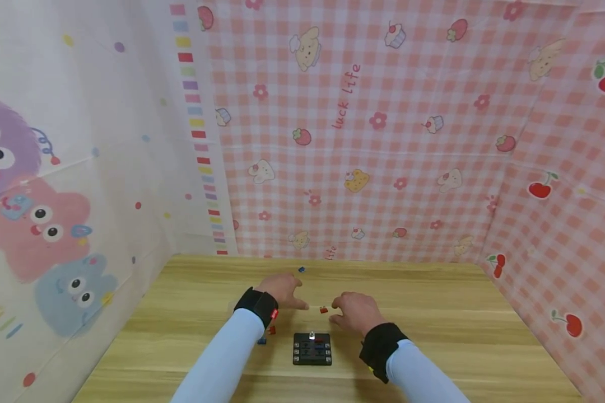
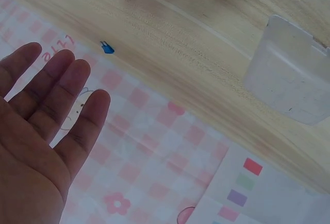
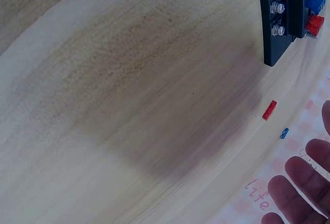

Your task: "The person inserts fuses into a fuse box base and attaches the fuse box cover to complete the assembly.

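My left hand [image 1: 284, 290] hovers over the table with its fingers extended and holds nothing. Beyond its fingertips lies a blue blade fuse [image 1: 302, 269], whose two prongs show in the left wrist view [image 2: 107, 48]. Just left of my right hand [image 1: 357, 312] is a loose red blade fuse [image 1: 324, 309], apart from the fingers. That hand's fingers are loosely bent, with nothing in them. Nearer the front stands a black fuse block [image 1: 312, 356]; in the right wrist view a red fuse [image 3: 314, 24] and a blue fuse [image 3: 315, 2] sit in it.
Beside my left wrist lie another red fuse [image 1: 272, 330] and a blue one [image 1: 261, 340]. A clear plastic container [image 2: 289, 74] stands on the wooden table [image 1: 433, 336], largely hidden by the left hand in the head view. Patterned cloth [image 1: 383, 157] encloses the back and sides.
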`<state>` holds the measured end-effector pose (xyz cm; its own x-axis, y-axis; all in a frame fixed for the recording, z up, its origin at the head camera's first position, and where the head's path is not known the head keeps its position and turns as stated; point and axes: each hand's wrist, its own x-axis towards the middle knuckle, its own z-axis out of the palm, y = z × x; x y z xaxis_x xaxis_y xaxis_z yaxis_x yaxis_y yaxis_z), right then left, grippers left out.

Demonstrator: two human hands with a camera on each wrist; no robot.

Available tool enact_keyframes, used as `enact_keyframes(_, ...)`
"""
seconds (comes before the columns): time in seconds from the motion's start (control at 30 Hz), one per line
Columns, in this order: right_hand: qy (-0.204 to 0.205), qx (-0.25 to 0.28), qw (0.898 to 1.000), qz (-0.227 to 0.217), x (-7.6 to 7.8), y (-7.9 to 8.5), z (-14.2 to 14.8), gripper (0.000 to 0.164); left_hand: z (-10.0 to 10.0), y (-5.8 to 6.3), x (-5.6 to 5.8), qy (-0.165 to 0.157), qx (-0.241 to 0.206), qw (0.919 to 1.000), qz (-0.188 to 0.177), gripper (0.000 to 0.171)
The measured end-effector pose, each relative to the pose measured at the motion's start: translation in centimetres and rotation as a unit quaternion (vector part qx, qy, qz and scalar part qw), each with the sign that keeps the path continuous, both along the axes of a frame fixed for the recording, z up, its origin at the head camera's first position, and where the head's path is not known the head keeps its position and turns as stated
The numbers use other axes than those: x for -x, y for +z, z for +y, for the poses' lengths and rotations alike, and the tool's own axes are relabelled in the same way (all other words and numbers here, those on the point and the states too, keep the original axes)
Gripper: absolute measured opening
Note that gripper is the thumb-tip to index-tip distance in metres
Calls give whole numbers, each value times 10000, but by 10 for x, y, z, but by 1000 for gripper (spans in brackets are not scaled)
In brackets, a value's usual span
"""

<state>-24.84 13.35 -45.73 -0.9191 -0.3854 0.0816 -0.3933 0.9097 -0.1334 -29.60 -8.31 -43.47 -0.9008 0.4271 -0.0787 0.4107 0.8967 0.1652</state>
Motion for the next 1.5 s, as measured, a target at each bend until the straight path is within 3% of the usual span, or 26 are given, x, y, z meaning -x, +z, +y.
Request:
enact_keyframes(0.5, -33, 10, 10000, -60, 5, 1, 3, 32, 6, 3, 12, -98, -135, 9999, -29, 61)
enact_keyframes(1.5, 1, -31, 10000, 82, 5, -4, 14, 30, 14, -17, 50, 189, -225, 9996, -44, 57)
